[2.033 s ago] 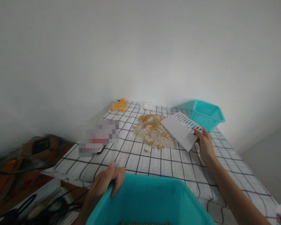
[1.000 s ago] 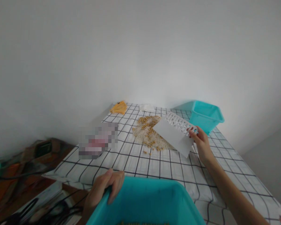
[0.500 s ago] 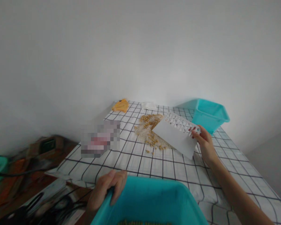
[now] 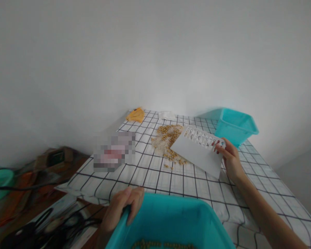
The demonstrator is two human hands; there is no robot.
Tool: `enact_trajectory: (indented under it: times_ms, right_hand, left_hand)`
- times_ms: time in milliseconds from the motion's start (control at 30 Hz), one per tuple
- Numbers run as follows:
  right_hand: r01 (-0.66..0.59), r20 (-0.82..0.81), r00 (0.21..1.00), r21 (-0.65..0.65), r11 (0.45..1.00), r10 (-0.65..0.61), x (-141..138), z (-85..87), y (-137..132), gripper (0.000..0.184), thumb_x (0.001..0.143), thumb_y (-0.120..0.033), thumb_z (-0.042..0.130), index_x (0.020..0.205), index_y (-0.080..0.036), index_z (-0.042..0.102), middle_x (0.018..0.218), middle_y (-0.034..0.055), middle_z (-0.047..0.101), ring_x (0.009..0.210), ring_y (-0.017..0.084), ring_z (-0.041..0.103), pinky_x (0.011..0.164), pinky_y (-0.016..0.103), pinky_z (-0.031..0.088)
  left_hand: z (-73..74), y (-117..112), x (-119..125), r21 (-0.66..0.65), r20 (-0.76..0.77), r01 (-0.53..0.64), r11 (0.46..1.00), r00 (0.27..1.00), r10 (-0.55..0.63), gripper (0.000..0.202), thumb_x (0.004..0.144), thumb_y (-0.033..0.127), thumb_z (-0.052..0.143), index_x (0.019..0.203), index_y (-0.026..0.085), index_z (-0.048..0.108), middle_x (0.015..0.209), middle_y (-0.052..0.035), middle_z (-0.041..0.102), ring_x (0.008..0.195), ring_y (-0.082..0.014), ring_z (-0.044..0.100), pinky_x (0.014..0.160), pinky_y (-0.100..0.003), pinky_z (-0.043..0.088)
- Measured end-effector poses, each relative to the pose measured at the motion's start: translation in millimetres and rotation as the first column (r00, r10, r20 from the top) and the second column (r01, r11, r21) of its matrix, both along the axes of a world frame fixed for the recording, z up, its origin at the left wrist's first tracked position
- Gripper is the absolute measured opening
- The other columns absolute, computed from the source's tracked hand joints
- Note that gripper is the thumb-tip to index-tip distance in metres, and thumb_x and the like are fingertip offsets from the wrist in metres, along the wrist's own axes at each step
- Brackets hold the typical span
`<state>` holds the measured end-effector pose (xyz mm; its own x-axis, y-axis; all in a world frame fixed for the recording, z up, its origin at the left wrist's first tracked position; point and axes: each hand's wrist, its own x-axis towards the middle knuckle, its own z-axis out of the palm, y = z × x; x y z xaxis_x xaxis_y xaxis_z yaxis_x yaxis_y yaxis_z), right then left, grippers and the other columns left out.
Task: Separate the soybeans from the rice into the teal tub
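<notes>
My left hand is closed over the left rim of a turquoise plastic bin at the bottom of the view. Small round beans lie in the bottom of this bin, partly cut off by the frame. In my right hand is a stiff white sheet with a row of cut-out slots along its far edge. Thumb and fingers pinch its right corner. The sheet is tilted over the right side of a pile of yellowish beans mixed with pale, rice-like grains, hiding part of it.
A second turquoise bin stands at the back right of the checked tablecloth. A yellow cloth and a white cloth lie at the back. A blurred-out item is at left; cables and boxes lie below the table.
The white sheet has shifted slightly right and turned a little with my right hand. My left hand keeps its hold on the bin rim. The whole view has moved slightly.
</notes>
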<state>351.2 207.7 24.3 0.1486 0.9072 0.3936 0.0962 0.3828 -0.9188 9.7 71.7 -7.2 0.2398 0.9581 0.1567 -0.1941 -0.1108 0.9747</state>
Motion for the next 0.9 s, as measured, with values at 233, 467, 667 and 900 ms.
enact_trajectory:
  times_ms: [233,467,667,900]
  right_hand:
    - [0.021,-0.009,1.0,0.027,0.999,-0.02,1,-0.3,1,0.019,0.078,-0.042,0.074,0.078,-0.026,0.064,0.075,-0.0003,0.061,0.068,0.019,0.049,0.064,0.031,0.038]
    - [0.019,-0.002,1.0,-0.002,1.0,-0.019,0,2.1,-1,0.019,0.076,-0.041,0.075,0.078,-0.025,0.064,0.073,-0.0002,0.06,0.067,0.019,0.048,0.064,0.031,0.037]
    - [0.01,-0.011,1.0,-0.004,1.0,-0.01,-1,4.0,-2,0.023,0.075,-0.043,0.075,0.073,-0.025,0.061,0.072,-0.0003,0.061,0.065,0.018,0.049,0.063,0.031,0.038]
    - [0.05,-0.067,0.996,-0.051,0.997,-0.053,-4,3.5,-3,0.023,0.072,-0.043,0.077,0.081,-0.025,0.065,0.075,-0.0001,0.062,0.067,0.019,0.05,0.064,0.031,0.039]
  left_hand:
    - [0.7,2,-1,0.004,-0.005,0.027,1.0,1.0,-0.027,0.071,0.103,0.056,0.034,0.042,0.022,0.044,0.046,-0.0011,0.042,0.051,-0.0174,0.039,0.065,-0.037,0.036]
    - [2.4,1,-2,-0.009,-0.029,0.018,1.0,0.999,-0.018,0.071,0.102,0.059,0.034,0.043,0.022,0.043,0.047,-0.0008,0.043,0.052,-0.0176,0.04,0.067,-0.037,0.038]
    - [3.0,2,-1,-0.002,-0.031,0.005,1.0,1.0,-0.005,0.07,0.103,0.056,0.034,0.041,0.022,0.041,0.045,-0.0007,0.041,0.05,-0.0172,0.038,0.065,-0.037,0.037]
    - [-11.0,4,-1,0.05,0.041,0.0,0.999,0.999,-0.002,0.069,0.105,0.049,0.03,0.043,0.022,0.043,0.046,-0.0006,0.04,0.05,-0.0173,0.04,0.063,-0.036,0.037]
